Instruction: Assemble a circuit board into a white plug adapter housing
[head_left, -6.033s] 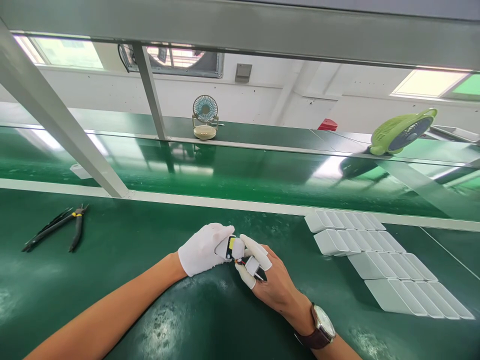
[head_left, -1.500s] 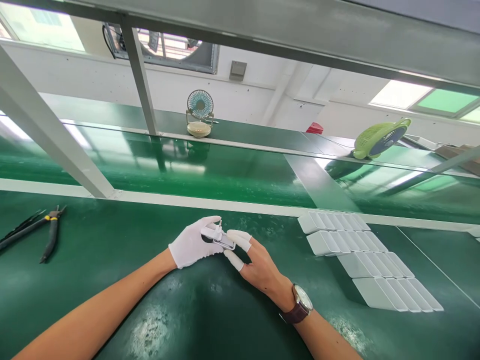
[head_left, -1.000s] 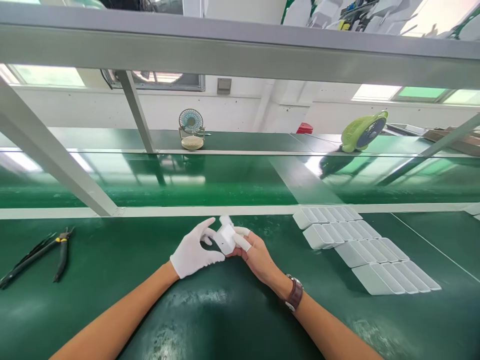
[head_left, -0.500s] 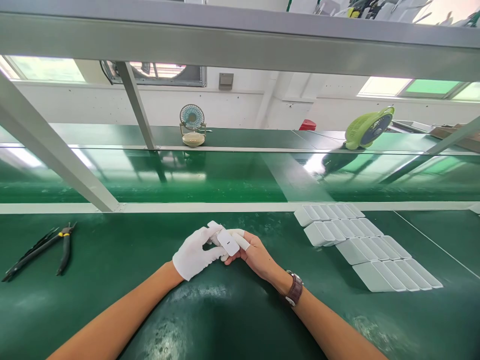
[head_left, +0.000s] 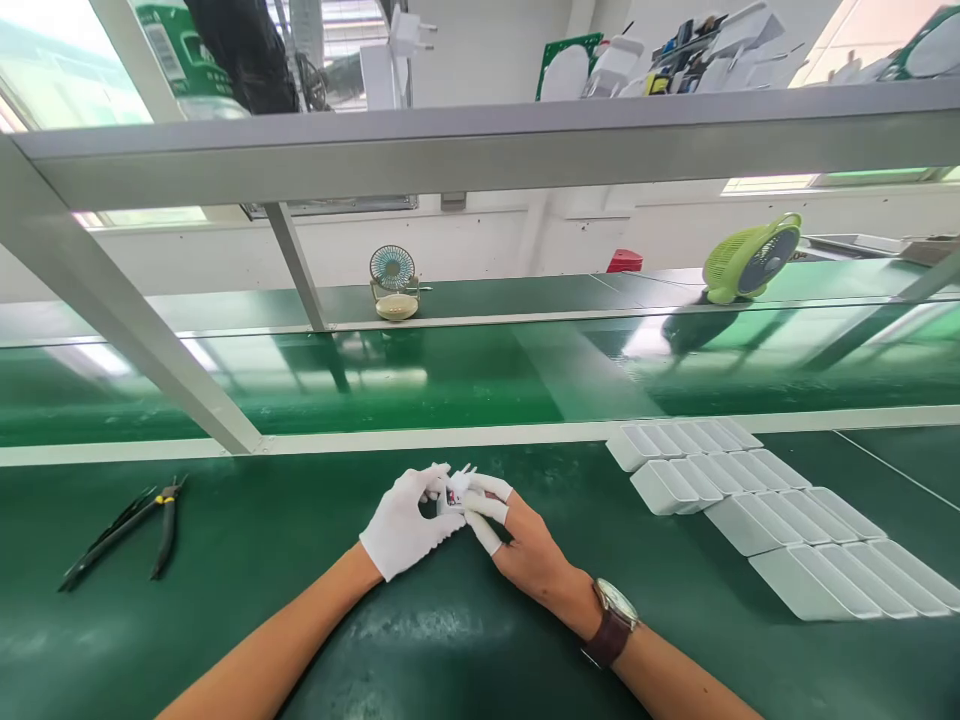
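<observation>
My left hand, in a white glove, has its fingers closed around a small white plastic piece above the green table. Small red and dark details show on the piece, and pale prongs stick up at its top. My right hand, with white covers on several fingertips and a watch at the wrist, pinches the same piece from the right. Where exactly the fingers meet it is partly hidden.
Black-handled pliers lie at the left. Rows of white trays stand at the right. Past the table edge are a small fan and a green fan. A metal shelf crosses above, carrying white parts.
The white piece has turned from its smooth face to a side with details and prongs. My right hand has rolled over, showing its back and the watch face. The head view has shifted.
</observation>
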